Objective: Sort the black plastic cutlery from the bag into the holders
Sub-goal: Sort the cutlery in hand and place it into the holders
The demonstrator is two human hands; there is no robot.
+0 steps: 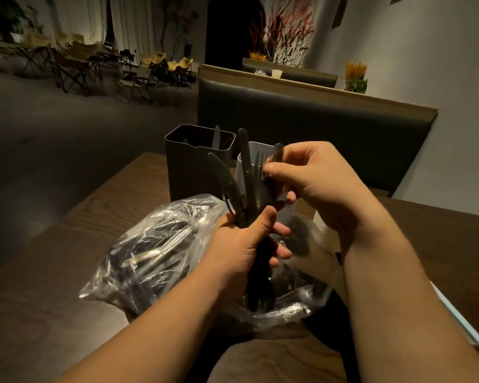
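On the left side of the brown table (pixel 53 286) lies the clear bag (pixel 150 252). It is crinkly and has lots of black cutlery inside, so most of the job looks not done yet. Behind the bag stands the dark holder (pixel 194 167). One black knife (pixel 216 136) pokes up out of it, so this seems to be the place for knives.

Next comes the left hand (pixel 238 244). Its fingers are curled tight round a bunch of black cutlery (pixel 244 189), just over the bag. The bunch stands up like a fan. That makes it easy to see each piece and pick one.

Just beside the dark holder stands the white holder (pixel 268 189). The bunch and the hands hide part of it, so I cannot tell what is in it.

Last comes the right hand (pixel 315 181), close to the left one and a bit higher. Its thumb and fingers pinch one piece at the top of the bunch. It looks like a fork (pixel 259 163). I think the hand means to pull it free and drop it in the white holder right behind. The pieces are thin and smooth, so others may slip out too.
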